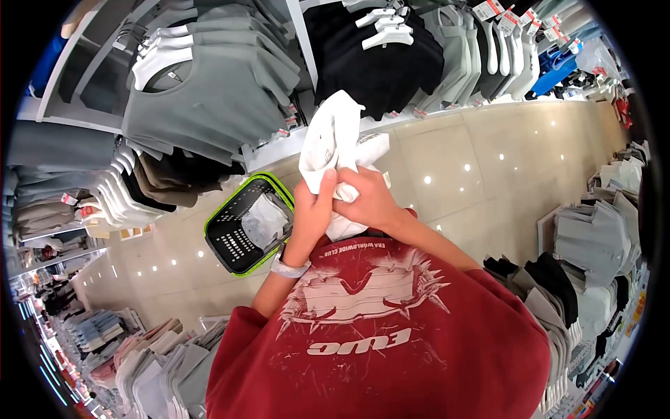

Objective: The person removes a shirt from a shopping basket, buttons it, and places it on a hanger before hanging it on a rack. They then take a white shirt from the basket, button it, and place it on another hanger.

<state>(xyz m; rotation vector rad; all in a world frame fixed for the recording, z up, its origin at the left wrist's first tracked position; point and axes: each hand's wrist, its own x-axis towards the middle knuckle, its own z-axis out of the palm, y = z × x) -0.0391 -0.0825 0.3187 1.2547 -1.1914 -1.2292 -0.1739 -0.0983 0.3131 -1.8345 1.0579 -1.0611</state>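
Note:
A bunched white cloth is held up in front of my chest. My left hand, with a band on its wrist, grips the cloth from the left, its thumb pressed on the fabric. From the right, my right hand is closed round the same cloth, close against the left. Part of the white fabric hangs below the hands, over the red shirt. Just left of my left forearm, a black basket with a green rim stands on the floor, with a pale, plastic-like item inside.
Grey shirts and black shirts hang on racks ahead. More clothes hang at the left. Racks with grey garments line the right side, and folded or hanging clothes are at the lower left. The floor is tiled.

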